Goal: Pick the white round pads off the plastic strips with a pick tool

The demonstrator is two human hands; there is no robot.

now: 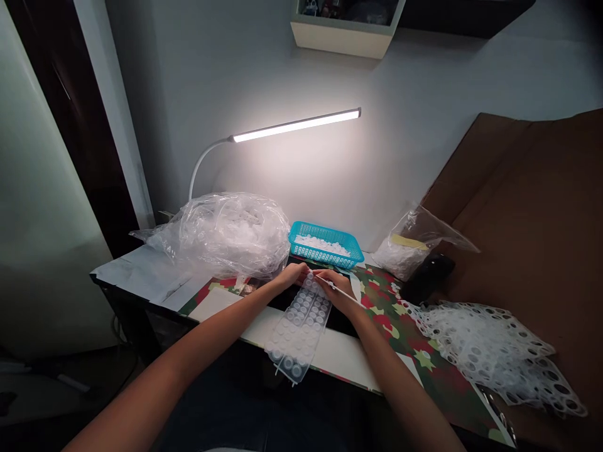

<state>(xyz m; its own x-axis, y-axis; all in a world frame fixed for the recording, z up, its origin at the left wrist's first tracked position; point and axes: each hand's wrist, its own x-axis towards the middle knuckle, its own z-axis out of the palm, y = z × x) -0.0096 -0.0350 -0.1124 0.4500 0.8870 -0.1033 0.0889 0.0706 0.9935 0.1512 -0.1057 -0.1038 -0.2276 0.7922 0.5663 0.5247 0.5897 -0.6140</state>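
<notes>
A long translucent plastic sheet with rows of small round cups lies in front of me, its near end hanging past the table's front edge. At its far end, my left hand is closed, fingertips against the sheet's upper left edge. Across from it, my right hand curls around a thin white stick, with its fingers close to the same end of the sheet. Tiny detail between the fingertips is too small to make out. Just behind the hands stands a blue plastic basket holding many small white pieces.
A big clear bag of white items sits left of the basket. A desk lamp shines above. At right are a smaller clear bag, a black object, a pile of perforated white sheets and brown cardboard.
</notes>
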